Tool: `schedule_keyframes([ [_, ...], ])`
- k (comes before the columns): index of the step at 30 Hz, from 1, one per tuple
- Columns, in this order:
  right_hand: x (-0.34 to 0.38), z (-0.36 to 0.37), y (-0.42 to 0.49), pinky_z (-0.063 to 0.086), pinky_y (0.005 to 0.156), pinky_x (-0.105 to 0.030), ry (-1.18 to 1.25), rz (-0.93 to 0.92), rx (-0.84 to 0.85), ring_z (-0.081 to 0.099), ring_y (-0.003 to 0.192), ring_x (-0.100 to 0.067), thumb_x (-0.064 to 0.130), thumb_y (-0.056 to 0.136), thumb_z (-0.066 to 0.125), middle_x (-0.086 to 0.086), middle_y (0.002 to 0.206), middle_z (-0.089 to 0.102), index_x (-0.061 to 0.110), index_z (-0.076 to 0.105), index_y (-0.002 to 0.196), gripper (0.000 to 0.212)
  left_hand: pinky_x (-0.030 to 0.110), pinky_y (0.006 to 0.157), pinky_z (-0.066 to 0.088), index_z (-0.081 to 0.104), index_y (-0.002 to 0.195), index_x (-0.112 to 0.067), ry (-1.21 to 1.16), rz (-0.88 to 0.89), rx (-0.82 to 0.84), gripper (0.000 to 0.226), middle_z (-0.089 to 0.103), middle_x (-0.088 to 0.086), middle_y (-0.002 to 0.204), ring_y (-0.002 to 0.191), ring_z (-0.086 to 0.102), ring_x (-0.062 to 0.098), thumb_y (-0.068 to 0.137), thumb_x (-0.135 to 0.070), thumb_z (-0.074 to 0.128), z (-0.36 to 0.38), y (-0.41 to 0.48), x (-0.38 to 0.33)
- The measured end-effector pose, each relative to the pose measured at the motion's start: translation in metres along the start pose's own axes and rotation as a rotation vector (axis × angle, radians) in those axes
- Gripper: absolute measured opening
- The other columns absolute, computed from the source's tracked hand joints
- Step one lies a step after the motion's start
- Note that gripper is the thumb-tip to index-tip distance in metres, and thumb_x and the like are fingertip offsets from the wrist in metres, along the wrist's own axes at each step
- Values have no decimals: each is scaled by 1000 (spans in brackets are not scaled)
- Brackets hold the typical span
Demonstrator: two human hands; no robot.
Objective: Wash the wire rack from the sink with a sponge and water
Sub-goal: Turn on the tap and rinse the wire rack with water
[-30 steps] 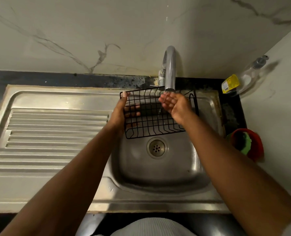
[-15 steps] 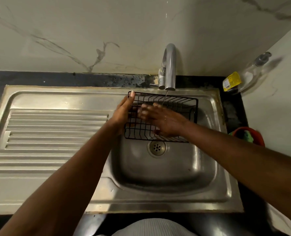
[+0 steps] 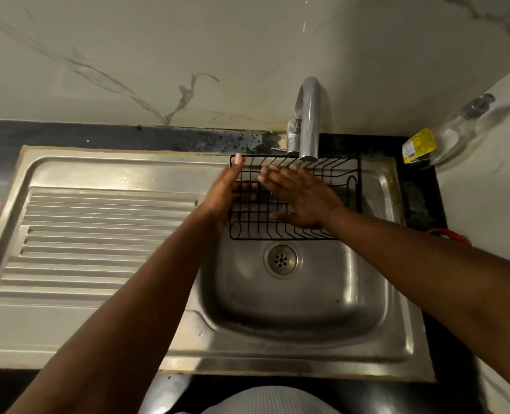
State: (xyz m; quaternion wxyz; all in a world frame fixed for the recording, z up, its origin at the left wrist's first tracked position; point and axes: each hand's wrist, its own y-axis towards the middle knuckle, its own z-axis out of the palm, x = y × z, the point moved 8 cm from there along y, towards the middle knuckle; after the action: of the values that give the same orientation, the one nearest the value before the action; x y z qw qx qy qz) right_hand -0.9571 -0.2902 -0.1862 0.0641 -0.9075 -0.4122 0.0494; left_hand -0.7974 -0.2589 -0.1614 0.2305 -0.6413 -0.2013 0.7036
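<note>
A black wire rack (image 3: 346,186) is held over the steel sink basin (image 3: 301,300), right under the tap spout (image 3: 309,121). My left hand (image 3: 227,195) grips the rack's left end, thumb up along the edge and fingers curled behind the wires. My right hand (image 3: 301,195) lies flat on the rack's inner wires with straight fingers pointing left. No sponge is in either hand. I cannot tell whether water runs from the tap.
A ribbed steel drainboard (image 3: 98,243) lies left of the basin, whose drain (image 3: 280,259) sits below the rack. A clear bottle with a yellow label (image 3: 439,144) stands at the back right. Behind my right forearm shows the rim of a red holder (image 3: 451,236).
My right hand left the spout and slid left across the rack, now lying flat on its wires. The rack has tilted flatter and lower. My left hand keeps its grip.
</note>
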Motion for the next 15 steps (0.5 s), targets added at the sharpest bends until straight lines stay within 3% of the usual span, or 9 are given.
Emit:
schedule_keyframes([
  [4,-5,10,-17,6,128,-52,30,99,-38,-13,159,-21,73,102,14,-2,173,-16,22,-10,165,85,47,89,55,53,143,-41,34,19,-11,76,71,5,130,116,68,27,81,-84,49,-6,1,0],
  [9,24,24,-25,2,129,-50,-37,-32,-55,-5,159,-36,63,106,18,-7,174,-5,13,2,166,79,58,105,46,53,145,-40,111,1,-10,84,71,3,130,118,67,25,79,-92,45,-5,-1,16],
  [12,33,31,-28,12,124,-51,-140,-103,-65,9,159,-31,61,106,24,-6,173,9,16,15,166,75,56,106,46,58,141,-36,123,-5,5,74,73,2,125,117,67,24,89,-86,41,-3,0,21],
  [15,45,15,-16,19,126,-53,-61,-185,-82,9,159,-29,60,106,28,-11,172,13,14,18,165,75,46,97,53,61,136,-35,148,28,58,61,72,1,123,116,67,24,97,-76,40,8,3,3],
])
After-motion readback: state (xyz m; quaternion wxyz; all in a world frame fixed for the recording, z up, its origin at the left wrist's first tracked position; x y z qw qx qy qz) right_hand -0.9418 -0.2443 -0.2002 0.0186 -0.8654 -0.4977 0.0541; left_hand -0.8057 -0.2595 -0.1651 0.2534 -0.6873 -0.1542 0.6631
